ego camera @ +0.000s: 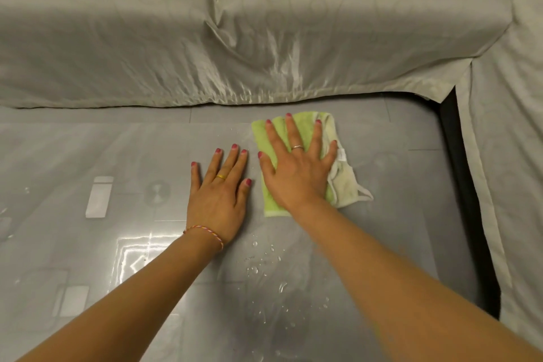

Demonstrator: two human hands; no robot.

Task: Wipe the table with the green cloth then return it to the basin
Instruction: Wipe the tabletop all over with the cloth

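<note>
Two hands flat on bench (396, 214), fingers straight and spread. Right hand (296, 167) presses green cloth (271, 200) near far edge; left hand (219, 200) rests on bare surface just beside. Wiping step underway. Water droplets (264, 264) nearer need next pass. Room left; covered furniture (235, 38) borders far edge. Basin unseen.

You've got furniture under a grey wrinkled cover (235, 38) across the back, grey tile floor (147, 114) below it, overhead light glare (138, 247) near-left.
</note>
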